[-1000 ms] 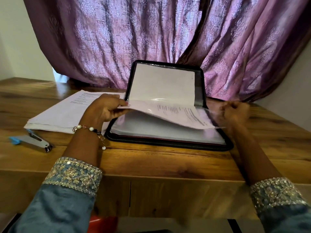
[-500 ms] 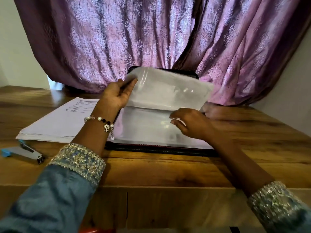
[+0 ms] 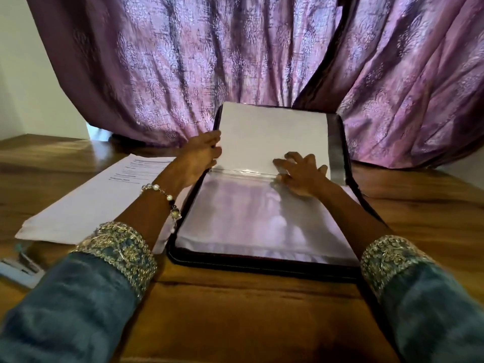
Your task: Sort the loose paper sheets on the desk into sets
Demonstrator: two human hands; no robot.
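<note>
Left hand (image 3: pixel 203 153) grips the raised page (image 3: pixel 272 137) of the folder (image 3: pixel 262 263); right hand (image 3: pixel 301 174), fingers spread, presses its fold

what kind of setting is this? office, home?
Probably a home desk rather than an office. A wooden desk stands against heavy purple patterned curtains; on it lie an open zip folder of clear sleeves, a paper stack and a stapler. No office fittings show.
</note>
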